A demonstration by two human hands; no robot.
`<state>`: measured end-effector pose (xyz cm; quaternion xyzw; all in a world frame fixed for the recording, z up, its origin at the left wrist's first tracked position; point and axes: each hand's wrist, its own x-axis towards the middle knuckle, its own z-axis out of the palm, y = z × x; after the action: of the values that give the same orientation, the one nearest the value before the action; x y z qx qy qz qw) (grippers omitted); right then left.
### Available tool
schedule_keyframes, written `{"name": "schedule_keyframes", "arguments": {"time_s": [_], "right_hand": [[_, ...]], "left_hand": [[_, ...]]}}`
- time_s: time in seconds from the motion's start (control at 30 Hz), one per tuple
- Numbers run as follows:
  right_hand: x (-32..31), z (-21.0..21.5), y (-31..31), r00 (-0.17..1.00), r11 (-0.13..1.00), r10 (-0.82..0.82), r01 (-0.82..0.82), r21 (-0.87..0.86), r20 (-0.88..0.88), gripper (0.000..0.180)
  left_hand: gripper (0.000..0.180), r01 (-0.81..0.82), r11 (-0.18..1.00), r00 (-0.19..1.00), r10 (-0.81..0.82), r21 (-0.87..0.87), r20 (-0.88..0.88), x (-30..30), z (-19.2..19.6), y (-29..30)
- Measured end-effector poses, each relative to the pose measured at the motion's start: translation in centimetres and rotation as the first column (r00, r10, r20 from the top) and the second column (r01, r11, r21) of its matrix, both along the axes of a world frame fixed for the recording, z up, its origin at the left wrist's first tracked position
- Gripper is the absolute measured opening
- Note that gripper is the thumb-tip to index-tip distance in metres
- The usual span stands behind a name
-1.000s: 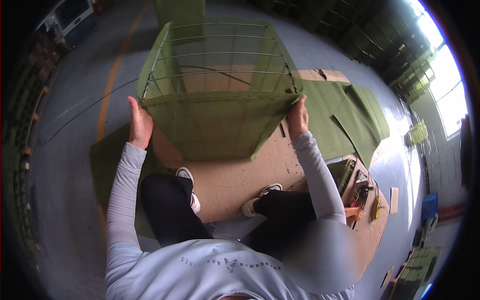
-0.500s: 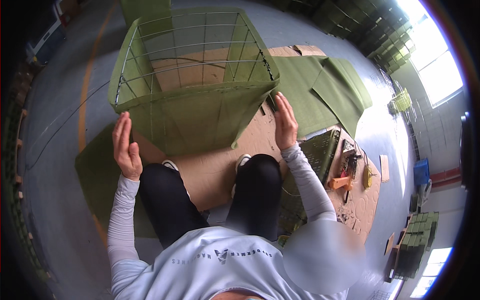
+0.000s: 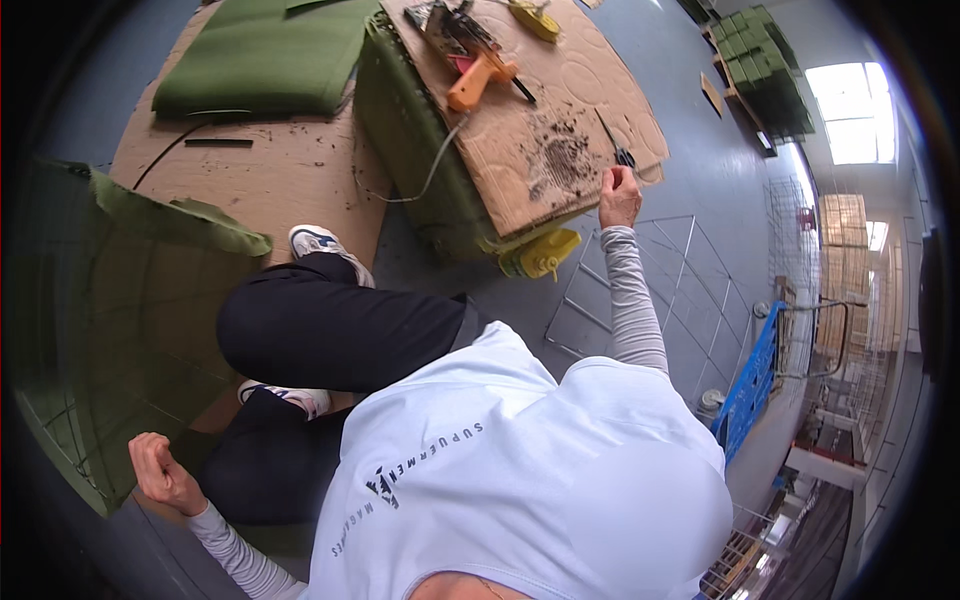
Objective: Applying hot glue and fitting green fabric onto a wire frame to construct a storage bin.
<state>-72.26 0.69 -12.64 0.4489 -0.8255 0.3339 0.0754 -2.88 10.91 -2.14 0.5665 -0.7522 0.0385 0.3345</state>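
My right hand (image 3: pixel 620 197) is stretched out to the edge of a cardboard-topped work surface (image 3: pixel 600 100). Its fingers are closed at the dark handles of a small pair of scissors (image 3: pixel 622 154), whose thin blades point away from me. Low on the left, my left hand (image 3: pixel 163 478) is held with loosely bent fingers and nothing visible in them. Beside it stands the green fabric-covered wire basket (image 3: pixel 150 300), partly lost in the dark rim of the view. A loose fabric flap (image 3: pixel 185 215) hangs along its upper edge.
An orange-handled glue gun (image 3: pixel 480 82) and a yellow object (image 3: pixel 535 20) lie on the cardboard among dark scraps (image 3: pixel 565 155). Green sheets (image 3: pixel 265 60) lie farther left. A yellow container (image 3: pixel 545 254) sits below the surface's corner, near a wire panel (image 3: pixel 650 280). A blue cart (image 3: pixel 750 380) stands right.
My view has swung to the right. My right hand has left the basket's side and reached the scissors, its fingers closing. My left hand has dropped lower beside the basket, its fingers now bent.
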Motion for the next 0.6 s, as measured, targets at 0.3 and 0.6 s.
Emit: {"name": "schedule_keyframes", "arguments": {"time_s": [0.3,0.6], "right_hand": [[-3.1,-15.5,11.7,-0.035,0.875,-0.438,-0.247,0.417,0.898,0.054],[24.1,-20.1,-12.5,-0.299,0.582,0.010,-0.774,-0.248,0.954,0.055]], "left_hand": [[0.025,0.004,0.997,0.999,-0.001,0.083,-0.039,-2.1,0.8,-2.3],[0.024,0.058,0.994,0.986,-0.071,-0.093,-0.152,-5.5,-0.7,-3.0]]}}
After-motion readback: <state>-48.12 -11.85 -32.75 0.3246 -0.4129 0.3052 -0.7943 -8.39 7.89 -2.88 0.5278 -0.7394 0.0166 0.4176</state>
